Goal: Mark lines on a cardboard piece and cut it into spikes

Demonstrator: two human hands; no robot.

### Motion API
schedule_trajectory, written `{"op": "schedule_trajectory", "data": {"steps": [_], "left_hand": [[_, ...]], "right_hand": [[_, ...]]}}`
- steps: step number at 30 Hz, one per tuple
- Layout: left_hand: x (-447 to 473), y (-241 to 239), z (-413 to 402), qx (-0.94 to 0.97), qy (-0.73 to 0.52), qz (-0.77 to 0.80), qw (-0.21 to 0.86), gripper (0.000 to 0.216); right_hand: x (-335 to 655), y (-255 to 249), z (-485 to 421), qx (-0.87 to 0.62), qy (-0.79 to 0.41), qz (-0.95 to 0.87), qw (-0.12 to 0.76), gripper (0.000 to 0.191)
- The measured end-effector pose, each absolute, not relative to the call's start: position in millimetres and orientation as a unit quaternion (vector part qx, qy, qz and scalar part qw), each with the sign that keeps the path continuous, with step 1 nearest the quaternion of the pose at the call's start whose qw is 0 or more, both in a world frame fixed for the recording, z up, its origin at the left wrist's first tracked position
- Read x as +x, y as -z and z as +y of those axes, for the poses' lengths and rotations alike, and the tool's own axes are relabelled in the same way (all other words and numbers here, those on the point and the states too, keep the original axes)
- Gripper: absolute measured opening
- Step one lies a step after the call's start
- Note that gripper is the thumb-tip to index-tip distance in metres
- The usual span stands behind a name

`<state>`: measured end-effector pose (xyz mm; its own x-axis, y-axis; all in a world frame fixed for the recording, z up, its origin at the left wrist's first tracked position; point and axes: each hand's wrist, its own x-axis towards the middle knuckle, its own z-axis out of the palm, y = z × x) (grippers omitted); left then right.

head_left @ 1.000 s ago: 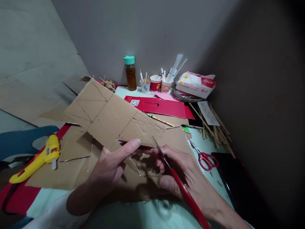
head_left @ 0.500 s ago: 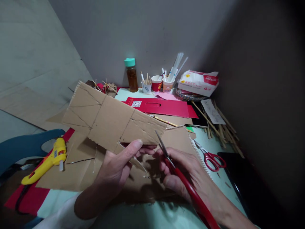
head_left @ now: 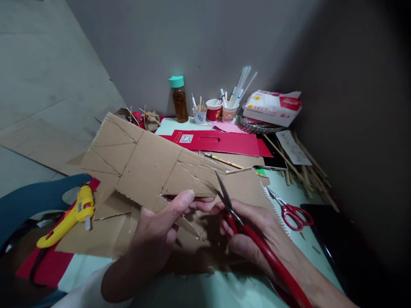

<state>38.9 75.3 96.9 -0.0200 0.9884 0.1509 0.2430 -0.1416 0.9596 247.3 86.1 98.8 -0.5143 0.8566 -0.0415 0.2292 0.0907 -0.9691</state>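
A piece of brown cardboard with drawn pencil lines is held up at a tilt. My left hand grips its lower edge, thumb on the face and fingers behind. In my right hand is a large pair of red-handled scissors, its fingers wrapped round the handles. The blades stand parted at the cardboard's right end, near a drawn line. Beneath the left thumb a narrow cut strip hangs from the lower edge. Under both hands lies a larger cardboard sheet.
A yellow glue gun lies at left. Small red scissors and a black tablet-like slab lie at right. Further back are a red envelope, a bottle, paper cups, a tissue pack and sticks.
The scissor blades have opened wider at the cardboard's right end. My left hand keeps its hold, and the view has shifted slightly.
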Motion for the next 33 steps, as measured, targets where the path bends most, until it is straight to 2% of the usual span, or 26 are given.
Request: {"op": "schedule_trajectory", "data": {"steps": [12,16,24,28,33], "left_hand": [[34.8,-92.4,75.1,0.596,-0.473,0.535,0.367,0.035],[30.9,-86.7,75.0,0.615,-0.458,0.546,0.338,0.047],[31.2,-87.0,74.1,0.606,-0.45,0.586,0.295,0.042],[32.9,-86.3,74.6,0.617,-0.446,0.567,0.316,0.04],[33.1,-85.0,75.7,0.621,-0.447,0.554,0.329,0.048]], "right_hand": [[245.1,-95.9,83.7,-0.424,-0.511,-0.696,0.275,0.025],[244.6,-97.2,83.4,-0.43,-0.515,-0.689,0.274,0.029],[244.1,-99.9,85.4,-0.428,-0.487,-0.711,0.273,0.026],[244.0,-98.1,86.5,-0.424,-0.484,-0.713,0.279,0.027],[243.6,-98.0,86.7,-0.418,-0.477,-0.717,0.29,0.029]]}}
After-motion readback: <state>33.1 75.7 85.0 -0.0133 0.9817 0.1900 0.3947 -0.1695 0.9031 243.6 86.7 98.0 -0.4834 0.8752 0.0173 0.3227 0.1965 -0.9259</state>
